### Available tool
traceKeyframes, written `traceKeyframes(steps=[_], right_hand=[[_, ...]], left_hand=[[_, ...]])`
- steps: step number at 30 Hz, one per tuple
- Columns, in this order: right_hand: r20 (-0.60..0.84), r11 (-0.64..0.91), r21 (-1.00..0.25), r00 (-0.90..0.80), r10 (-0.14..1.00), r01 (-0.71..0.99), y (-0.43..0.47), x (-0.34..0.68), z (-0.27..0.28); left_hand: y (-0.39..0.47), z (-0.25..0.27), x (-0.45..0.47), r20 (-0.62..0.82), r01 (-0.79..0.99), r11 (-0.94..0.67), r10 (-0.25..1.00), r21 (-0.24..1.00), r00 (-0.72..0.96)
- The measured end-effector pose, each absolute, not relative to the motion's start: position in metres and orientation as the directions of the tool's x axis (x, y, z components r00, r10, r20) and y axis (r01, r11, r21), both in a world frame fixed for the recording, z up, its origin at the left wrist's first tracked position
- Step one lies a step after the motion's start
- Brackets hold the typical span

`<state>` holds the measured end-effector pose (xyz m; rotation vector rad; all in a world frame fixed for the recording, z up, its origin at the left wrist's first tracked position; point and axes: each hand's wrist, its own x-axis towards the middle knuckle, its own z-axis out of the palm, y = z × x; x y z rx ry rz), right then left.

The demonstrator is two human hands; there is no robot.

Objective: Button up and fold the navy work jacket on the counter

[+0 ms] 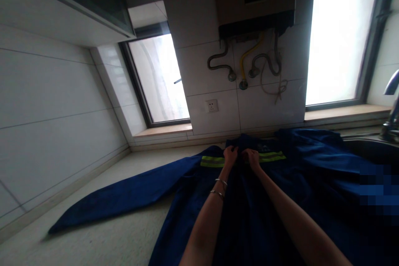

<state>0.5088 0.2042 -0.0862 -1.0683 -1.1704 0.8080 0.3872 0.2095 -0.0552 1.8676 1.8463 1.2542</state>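
Note:
A dark blue work jacket (pixel 193 199) with a yellow-green reflective stripe (pixel 213 161) across the chest lies spread on the counter. Its left-hand sleeve (pixel 124 191) stretches out flat, while the other sleeve (pixel 324 153) lies rumpled toward the sink. At the upper front of the jacket, my left hand (pixel 230 156) pinches the cloth beside the opening; two bangles ring that wrist. My right hand (pixel 252 158) is closed on the opposite front edge, a short gap away. Exactly what the fingertips grip is too dark to make out.
The pale countertop (pixel 121 237) runs along a tiled wall. A sink (pixel 368 145) with a faucet (pixel 392 104) is at the right. Above hang a water heater (pixel 255 0) with hoses and, at upper left, a cabinet (pixel 71 12). A wall socket (pixel 212 105) sits between two windows.

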Motion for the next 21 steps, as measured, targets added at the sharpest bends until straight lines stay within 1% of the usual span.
traceKeyframes(steps=[8,11,13,15,18,21], right_hand=[[0.354,0.343,-0.935,0.196,0.915,0.086,0.204,0.503,-0.088],[0.365,0.352,-0.931,0.185,0.912,0.1,0.204,0.503,-0.089],[0.373,0.359,-0.928,0.188,0.909,0.103,0.205,0.502,-0.09],[0.383,0.369,-0.924,0.198,0.902,0.104,0.206,0.503,-0.09],[0.385,0.373,-0.923,0.21,0.899,0.095,0.208,0.504,-0.091],[0.365,0.361,-0.931,0.213,0.906,0.059,0.211,0.507,-0.092]], left_hand=[[0.205,-0.059,0.393,0.424,0.74,-0.15,0.884,0.656,-0.196],[0.203,-0.062,0.395,0.461,0.749,-0.18,0.868,0.638,-0.184],[0.203,-0.065,0.396,0.52,0.769,-0.249,0.845,0.588,-0.124],[0.202,-0.068,0.396,0.578,0.793,-0.339,0.816,0.507,-0.021],[0.201,-0.071,0.395,0.626,0.81,-0.427,0.774,0.402,0.097],[0.199,-0.069,0.39,0.658,0.796,-0.492,0.735,0.351,0.164]])
